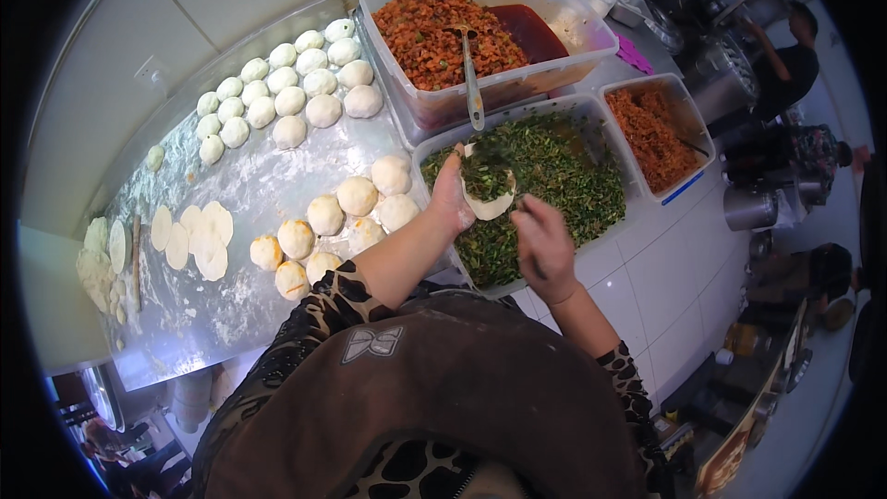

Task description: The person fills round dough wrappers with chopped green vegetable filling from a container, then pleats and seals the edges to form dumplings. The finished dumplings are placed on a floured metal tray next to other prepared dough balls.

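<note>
My left hand holds a round dough wrapper cupped over a plastic tub of chopped green filling. Green filling lies inside the wrapper. Close to the wrapper's right edge, my right hand has its fingers curled around a utensil, blurred and mostly hidden, which seems to reach over the wrapper. Flat dough wrappers lie on the floured metal table at the left, beside a wooden rolling pin. Filled dough balls stand in rows at the back and in a nearer group.
Behind the green filling stands a large tub of reddish filling with a metal spoon over its rim. A smaller tub of orange shreds is at the right. Several people and metal pots are farther right.
</note>
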A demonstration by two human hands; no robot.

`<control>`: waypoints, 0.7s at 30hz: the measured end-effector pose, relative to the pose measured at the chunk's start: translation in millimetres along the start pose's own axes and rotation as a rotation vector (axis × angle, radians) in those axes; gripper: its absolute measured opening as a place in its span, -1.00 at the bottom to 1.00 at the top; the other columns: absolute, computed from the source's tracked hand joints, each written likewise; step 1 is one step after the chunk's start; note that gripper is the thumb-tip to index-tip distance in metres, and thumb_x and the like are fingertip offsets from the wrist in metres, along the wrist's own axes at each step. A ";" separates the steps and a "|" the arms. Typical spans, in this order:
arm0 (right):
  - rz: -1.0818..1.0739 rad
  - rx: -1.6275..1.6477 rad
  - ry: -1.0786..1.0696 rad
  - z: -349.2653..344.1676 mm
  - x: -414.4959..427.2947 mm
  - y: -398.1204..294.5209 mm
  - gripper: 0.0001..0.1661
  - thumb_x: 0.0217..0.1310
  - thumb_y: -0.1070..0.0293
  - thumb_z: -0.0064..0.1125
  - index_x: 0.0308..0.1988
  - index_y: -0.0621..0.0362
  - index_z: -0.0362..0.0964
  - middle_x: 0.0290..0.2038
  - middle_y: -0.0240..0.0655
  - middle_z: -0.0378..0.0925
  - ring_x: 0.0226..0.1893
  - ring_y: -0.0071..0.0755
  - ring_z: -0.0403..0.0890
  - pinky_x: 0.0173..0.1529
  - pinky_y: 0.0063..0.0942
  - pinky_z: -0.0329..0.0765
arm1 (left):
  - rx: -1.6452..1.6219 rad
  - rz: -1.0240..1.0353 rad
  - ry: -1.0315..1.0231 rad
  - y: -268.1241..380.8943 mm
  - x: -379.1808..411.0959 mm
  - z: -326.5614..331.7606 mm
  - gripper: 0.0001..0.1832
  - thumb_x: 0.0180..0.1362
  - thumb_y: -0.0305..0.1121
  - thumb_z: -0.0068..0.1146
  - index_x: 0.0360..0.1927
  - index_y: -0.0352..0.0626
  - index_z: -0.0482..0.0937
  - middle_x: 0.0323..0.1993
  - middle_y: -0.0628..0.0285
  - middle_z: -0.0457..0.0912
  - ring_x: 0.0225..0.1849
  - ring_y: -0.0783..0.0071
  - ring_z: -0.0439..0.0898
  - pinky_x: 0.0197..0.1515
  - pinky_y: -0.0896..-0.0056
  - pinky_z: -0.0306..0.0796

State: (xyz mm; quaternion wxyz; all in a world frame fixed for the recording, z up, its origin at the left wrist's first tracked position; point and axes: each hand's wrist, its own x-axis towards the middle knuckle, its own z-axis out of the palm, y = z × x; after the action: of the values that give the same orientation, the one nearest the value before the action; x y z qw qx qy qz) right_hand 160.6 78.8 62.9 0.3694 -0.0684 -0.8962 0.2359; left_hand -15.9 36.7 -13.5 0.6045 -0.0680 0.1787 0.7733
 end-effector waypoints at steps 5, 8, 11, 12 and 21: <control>-0.105 -0.109 -0.037 -1.2 -1.2 -3.6 -0.57 0.00 0.77 0.07 -0.06 0.31 0.44 0.00 0.10 0.44 -0.10 0.03 0.58 -0.03 -0.29 0.55 | -0.003 0.009 -0.014 -3.5 3.6 -4.3 -0.35 0.32 0.14 -0.28 0.08 -0.29 0.46 -0.02 -0.07 0.57 -0.01 -0.04 0.56 0.12 -0.06 0.42; -0.052 -0.141 0.118 -8.5 -0.5 -0.1 -0.62 0.03 0.66 0.11 -0.07 0.23 0.45 -0.06 0.08 0.46 -0.15 0.07 0.58 -0.10 -0.28 0.57 | -0.064 -0.038 -0.040 0.8 -2.4 -2.0 -0.33 0.30 0.15 -0.24 0.10 -0.32 0.45 0.01 -0.11 0.55 0.03 -0.07 0.54 0.15 -0.07 0.40; 0.135 -0.046 0.178 -7.4 -10.0 13.3 -0.57 -0.03 0.69 0.08 -0.07 0.23 0.46 -0.05 0.07 0.45 -0.14 0.07 0.59 -0.13 -0.27 0.58 | -0.038 -0.046 -0.052 4.2 -2.8 -3.6 -0.32 0.27 0.15 -0.18 0.11 -0.34 0.44 0.03 -0.14 0.53 0.06 -0.09 0.52 0.18 -0.09 0.37; 0.145 -0.109 0.074 -7.3 -17.2 16.9 -0.55 -0.04 0.70 0.08 -0.06 0.23 0.44 -0.05 0.05 0.45 -0.15 0.07 0.59 -0.12 -0.28 0.58 | -0.025 -0.040 -0.067 4.0 -1.6 -5.8 -0.32 0.27 0.14 -0.16 0.11 -0.34 0.44 0.04 -0.14 0.53 0.06 -0.10 0.52 0.18 -0.09 0.37; 0.763 0.423 -0.077 14.8 -30.6 43.2 -0.51 0.03 0.60 0.21 0.02 0.24 0.33 -0.17 -0.21 0.47 -0.23 -0.42 0.55 -0.21 -0.55 0.53 | -0.013 -0.102 -0.128 -2.8 -12.9 -3.5 -0.33 0.26 0.10 -0.09 0.15 -0.34 0.40 0.07 -0.16 0.51 0.11 -0.10 0.50 0.19 -0.06 0.37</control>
State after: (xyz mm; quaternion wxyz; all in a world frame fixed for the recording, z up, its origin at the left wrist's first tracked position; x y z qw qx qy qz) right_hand 170.1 102.2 14.1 0.2282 -0.3087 -0.7518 0.5362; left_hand -10.2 24.3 -13.2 0.6528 -0.0314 0.1308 0.7455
